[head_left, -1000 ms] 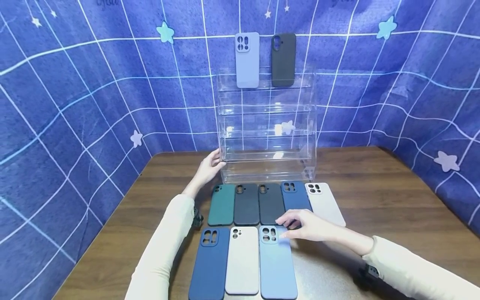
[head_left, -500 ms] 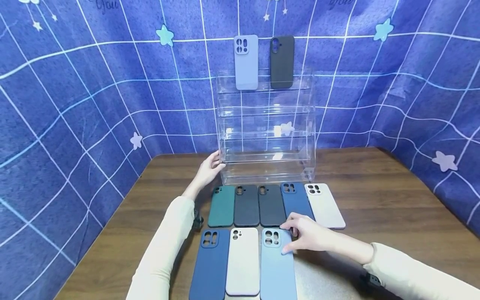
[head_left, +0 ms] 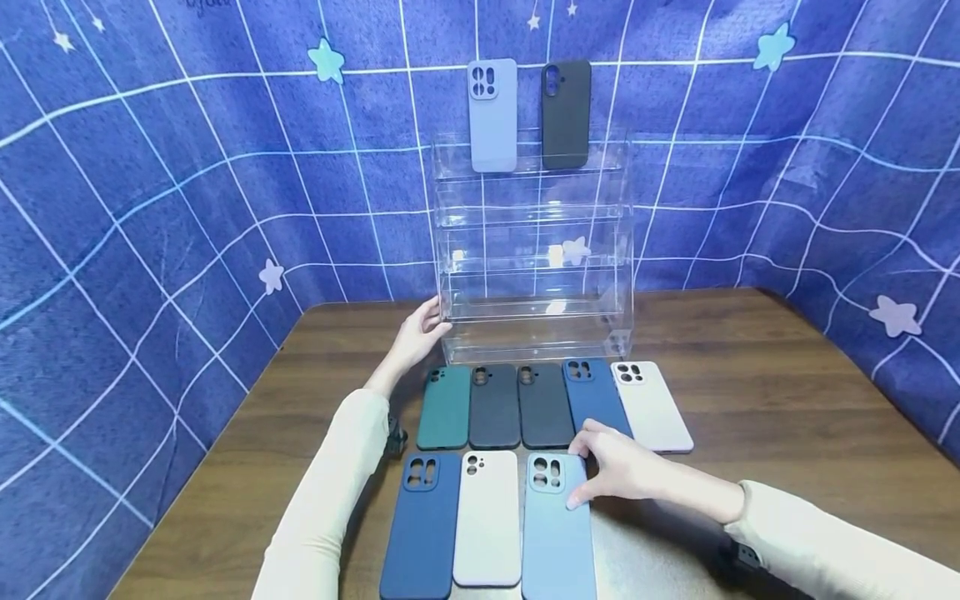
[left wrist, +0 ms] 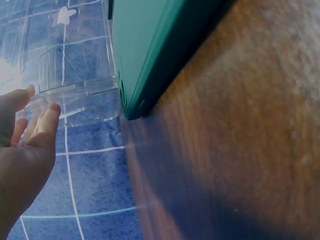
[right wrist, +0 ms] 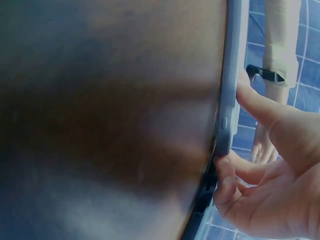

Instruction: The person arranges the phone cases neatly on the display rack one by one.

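Note:
At the left side of a clear plastic display rack [head_left: 534, 250], my left hand [head_left: 414, 337] grips the rack's side edge. In the left wrist view the thumb and fingers of my left hand [left wrist: 30, 135] lie on either side of that clear edge. Over the front row, my right hand [head_left: 618, 463] holds the top right corner of a light blue phone case [head_left: 557, 533]. The right wrist view has the right thumb on the face of the light blue case [right wrist: 231, 100] and the fingertips at its end. This case lies flat on the table.
Beside it lie a white case [head_left: 487, 525] and a dark blue case [head_left: 422, 533]. Behind are a green case [head_left: 444, 410], two dark cases [head_left: 495, 408], a blue case [head_left: 596, 396] and another white case [head_left: 652, 408]. A lavender case [head_left: 495, 125] and a black case [head_left: 566, 117] stand on the rack's top tier.
My right hand has shifted slightly right and down, from above the light blue case's upper corner to gripping it. The light blue case has moved slightly right. My left hand stays on the rack.

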`<state>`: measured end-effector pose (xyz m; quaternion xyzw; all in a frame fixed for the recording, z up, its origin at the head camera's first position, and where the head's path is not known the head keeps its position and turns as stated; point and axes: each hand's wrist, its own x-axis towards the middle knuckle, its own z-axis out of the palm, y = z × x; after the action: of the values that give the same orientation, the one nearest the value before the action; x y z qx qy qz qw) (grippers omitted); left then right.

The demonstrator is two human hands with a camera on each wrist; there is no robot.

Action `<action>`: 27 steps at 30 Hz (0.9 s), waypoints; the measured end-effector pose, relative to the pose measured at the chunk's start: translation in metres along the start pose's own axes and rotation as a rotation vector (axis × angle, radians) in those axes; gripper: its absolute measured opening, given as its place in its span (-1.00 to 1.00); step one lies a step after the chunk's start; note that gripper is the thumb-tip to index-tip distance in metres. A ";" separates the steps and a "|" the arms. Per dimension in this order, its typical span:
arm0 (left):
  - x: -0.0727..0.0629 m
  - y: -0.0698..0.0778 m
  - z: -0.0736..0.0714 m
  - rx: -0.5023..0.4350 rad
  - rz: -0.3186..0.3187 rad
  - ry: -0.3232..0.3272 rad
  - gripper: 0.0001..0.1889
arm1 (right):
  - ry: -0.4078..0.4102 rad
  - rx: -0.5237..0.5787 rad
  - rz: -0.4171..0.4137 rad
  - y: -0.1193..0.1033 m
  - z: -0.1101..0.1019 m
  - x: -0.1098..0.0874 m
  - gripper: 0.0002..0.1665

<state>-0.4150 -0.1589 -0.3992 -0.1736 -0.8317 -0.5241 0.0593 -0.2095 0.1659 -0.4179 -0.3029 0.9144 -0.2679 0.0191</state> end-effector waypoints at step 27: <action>-0.001 -0.001 -0.001 0.002 -0.006 -0.006 -0.35 | -0.019 0.529 0.065 0.005 -0.039 0.013 -0.50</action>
<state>-0.4142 -0.1603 -0.3996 -0.1726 -0.8329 -0.5228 0.0556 -0.2302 0.1808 -0.3849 -0.2602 0.8217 -0.4940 0.1146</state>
